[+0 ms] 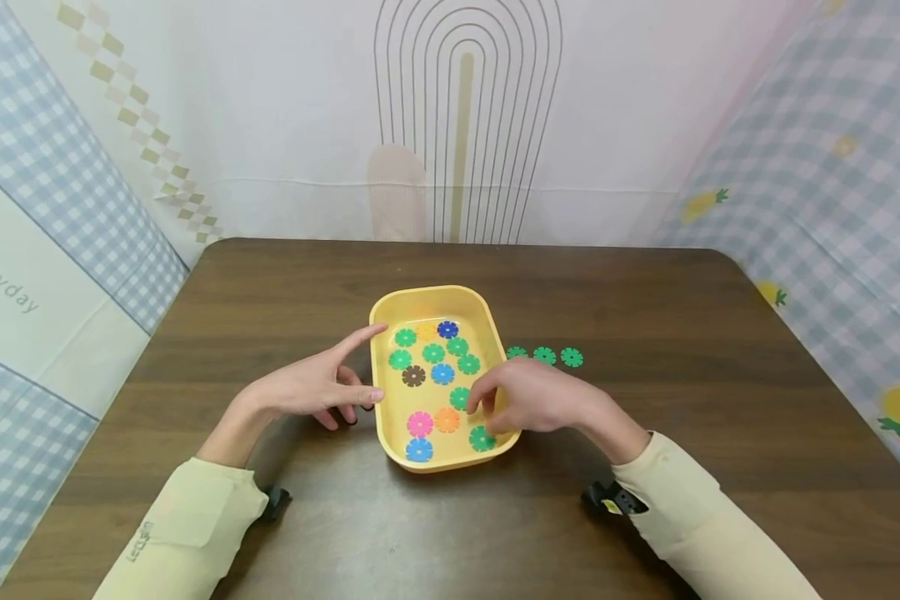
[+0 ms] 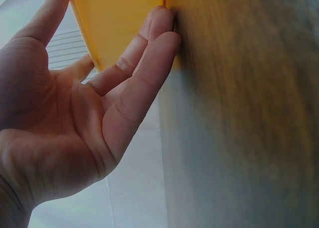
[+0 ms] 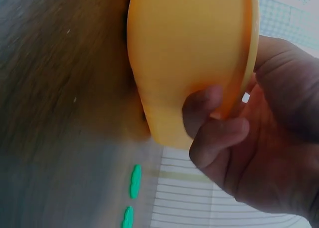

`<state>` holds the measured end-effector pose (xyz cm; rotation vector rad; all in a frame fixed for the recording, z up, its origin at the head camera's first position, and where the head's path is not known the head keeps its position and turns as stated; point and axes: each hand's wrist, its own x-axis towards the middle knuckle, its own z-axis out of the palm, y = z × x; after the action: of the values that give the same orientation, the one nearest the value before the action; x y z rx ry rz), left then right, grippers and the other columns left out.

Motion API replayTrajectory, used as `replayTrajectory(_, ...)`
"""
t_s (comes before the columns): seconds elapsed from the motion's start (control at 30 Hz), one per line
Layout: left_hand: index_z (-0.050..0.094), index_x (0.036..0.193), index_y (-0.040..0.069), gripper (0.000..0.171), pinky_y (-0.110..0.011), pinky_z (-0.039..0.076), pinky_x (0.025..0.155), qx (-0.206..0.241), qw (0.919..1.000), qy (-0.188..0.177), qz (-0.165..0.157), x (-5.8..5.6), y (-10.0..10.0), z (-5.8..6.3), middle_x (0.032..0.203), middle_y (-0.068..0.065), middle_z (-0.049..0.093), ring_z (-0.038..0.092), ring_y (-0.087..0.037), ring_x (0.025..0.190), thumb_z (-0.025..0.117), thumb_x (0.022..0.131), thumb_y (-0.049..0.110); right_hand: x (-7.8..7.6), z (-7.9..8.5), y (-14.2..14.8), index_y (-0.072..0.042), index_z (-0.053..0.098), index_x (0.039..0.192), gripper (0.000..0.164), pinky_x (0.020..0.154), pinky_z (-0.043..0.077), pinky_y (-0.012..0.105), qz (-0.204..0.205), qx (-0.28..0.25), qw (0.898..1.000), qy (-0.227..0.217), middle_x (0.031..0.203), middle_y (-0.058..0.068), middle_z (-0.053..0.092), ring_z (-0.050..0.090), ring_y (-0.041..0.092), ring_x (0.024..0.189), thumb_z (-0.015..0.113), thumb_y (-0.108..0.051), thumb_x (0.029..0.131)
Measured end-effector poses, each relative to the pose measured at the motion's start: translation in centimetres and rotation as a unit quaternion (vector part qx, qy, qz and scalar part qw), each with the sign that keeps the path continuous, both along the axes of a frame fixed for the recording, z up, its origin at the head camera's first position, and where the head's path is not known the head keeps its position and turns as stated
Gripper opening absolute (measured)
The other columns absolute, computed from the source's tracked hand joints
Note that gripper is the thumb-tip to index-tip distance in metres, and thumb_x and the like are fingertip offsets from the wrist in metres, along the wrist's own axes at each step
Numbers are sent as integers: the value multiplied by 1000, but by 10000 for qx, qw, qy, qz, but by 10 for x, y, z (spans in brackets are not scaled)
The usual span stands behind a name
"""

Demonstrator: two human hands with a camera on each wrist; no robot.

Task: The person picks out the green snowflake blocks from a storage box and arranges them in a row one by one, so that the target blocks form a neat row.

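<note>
Discs (image 1: 433, 353) with notched edges are lying flat inside a yellow tray (image 1: 429, 397), which is sitting near the middle of a dark wooden table (image 1: 390, 525). The left hand (image 1: 307, 385) is spreading wide at the tray's left side: index finger and thumb are resting on the rim, well apart from each other, while other fingers are lying by the outer wall, close to the tabletop. The right hand (image 1: 536, 393) is bending over the right rim, with thumb and index finger pointing down inside, set slightly apart, near two green discs (image 1: 482, 438); whether they are pinching one, I cannot tell. Two of its other fingers are curling just outside that wall. A brown disc (image 1: 413, 376), a pink disc (image 1: 420, 423), an orange disc (image 1: 447, 419) and a dark blue disc (image 1: 447, 329) are also showing in the tray. Beyond the right hand, three more green discs (image 1: 572, 357) are lying in a row on the table, outside the tray. Pale sleeves (image 1: 187, 517) are covering both forearms, and a patterned cloth (image 1: 285, 100) is hanging behind the table
</note>
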<state>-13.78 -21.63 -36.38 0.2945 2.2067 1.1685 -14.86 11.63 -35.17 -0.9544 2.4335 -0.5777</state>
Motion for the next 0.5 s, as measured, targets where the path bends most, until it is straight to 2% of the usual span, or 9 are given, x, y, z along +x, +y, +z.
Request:
replayTrajectory(0.2,3,168,42,102,-41,63,74,31,10000,-6,-9,1,0,0,107,-16,72,73,-26,84,77,97,45,3,3,-15,-20,74,90,21,65,46,31,-347,862,9956,73,78,-3,62,57,17,74,92,-18,80)
replayTrajectory(0.3,3,168,41,102,-41,63,74,38,10000,8,-17,1,0,1,106,-16,72,72,-27,85,77,97,45,5,4,-23,-21,69,81,24,65,46,33,-486,1225,9908,303,78,-4,63,58,18,75,93,-21,77)
replayTrajectory(0.5,3,168,41,102,-41,63,74,-3,10000,-6,1,1,0,1,105,-16,72,72,-26,85,76,97,45,8,2,-30,-22,64,70,30,62,43,33,-725,1558,9821,770,71,-3,61,57,18,71,92,-23,76)
